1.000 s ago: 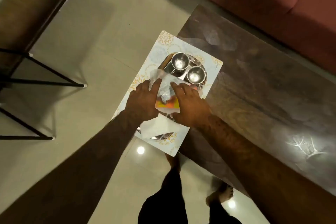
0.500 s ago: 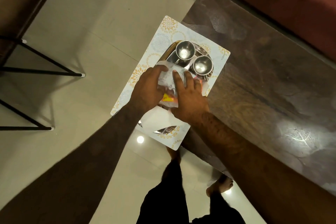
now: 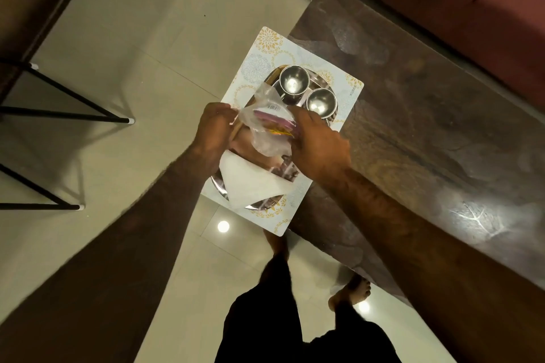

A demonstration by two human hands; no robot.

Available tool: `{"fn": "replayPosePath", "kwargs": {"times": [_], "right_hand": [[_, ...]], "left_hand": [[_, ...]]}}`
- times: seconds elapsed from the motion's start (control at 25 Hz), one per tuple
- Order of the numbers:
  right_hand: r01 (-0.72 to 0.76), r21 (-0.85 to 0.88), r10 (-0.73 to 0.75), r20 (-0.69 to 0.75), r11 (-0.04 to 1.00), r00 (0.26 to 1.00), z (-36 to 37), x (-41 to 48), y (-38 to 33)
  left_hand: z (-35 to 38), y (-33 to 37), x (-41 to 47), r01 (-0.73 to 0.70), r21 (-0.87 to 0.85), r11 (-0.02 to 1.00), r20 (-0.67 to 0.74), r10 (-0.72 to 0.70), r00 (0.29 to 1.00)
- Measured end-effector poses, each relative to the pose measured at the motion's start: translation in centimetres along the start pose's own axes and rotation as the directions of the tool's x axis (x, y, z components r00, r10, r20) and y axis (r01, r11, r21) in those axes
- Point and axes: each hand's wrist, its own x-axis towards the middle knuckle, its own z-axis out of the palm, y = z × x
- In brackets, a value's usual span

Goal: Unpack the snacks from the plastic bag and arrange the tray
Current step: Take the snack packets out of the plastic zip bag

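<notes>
left hand (image 3: 213, 124) pinches clear crinkly plastic bag (image 3: 265, 124) edge, held over round steel tray (image 3: 219, 186) so snacks land there; right hand (image 3: 317, 144) fingers grip colourful snack packets (image 3: 278, 124) inside.

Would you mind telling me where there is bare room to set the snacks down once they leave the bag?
The dark wooden table lies bare right of the placemat. The steel plate is crowded: two steel cups far side, white napkin near side, both hands, left and right, holding the plastic bag over its middle.
</notes>
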Motion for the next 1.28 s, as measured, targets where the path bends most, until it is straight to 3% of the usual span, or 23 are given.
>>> {"fn": "replayPosePath", "kwargs": {"times": [0.12, 0.24, 0.4, 0.52, 0.64, 0.88, 1.28], "right_hand": [[-0.040, 0.095, 0.042, -0.011, 0.995, 0.999, -0.8, -0.4, -0.3], [-0.070, 0.152, 0.068, 0.019, 0.986, 0.997, -0.7, -0.4, -0.2], [-0.147, 0.442, 0.117, 0.095, 0.885, 0.989, -0.4, -0.5, 0.0], [-0.207, 0.553, 0.169, 0.121, 0.807, 0.978, -0.4, -0.6, 0.3], [-0.244, 0.583, 0.200, 0.140, 0.775, 0.970, -0.4, -0.9, 0.3], [-0.248, 0.627, 0.202, 0.146, 0.738, 0.968, -1.1, -0.9, 0.2], [-0.148, 0.516, 0.157, 0.027, 0.844, 0.987, -0.9, -1.5, 0.7]], "left_hand": [[-0.1, -0.6, -1.1, 0.162, 0.040, 0.986, 0.266, -0.167, 0.949], [0.4, -1.7, -1.6, 0.203, -0.075, 0.976, 0.386, -0.159, 0.909], [0.6, -2.0, -1.9, 0.149, -0.190, 0.970, 0.340, -0.078, 0.937], [0.2, -1.9, -1.5, 0.064, -0.012, 0.998, 0.351, -0.056, 0.935], [0.3, -1.9, -1.5, 0.007, 0.125, 0.992, 0.397, -0.056, 0.916], [1.3, -1.8, -1.9, -0.050, 0.118, 0.992, 0.462, -0.010, 0.887], [2.6, -1.9, -2.3, -0.100, 0.141, 0.985, 0.324, 0.050, 0.945]]}}
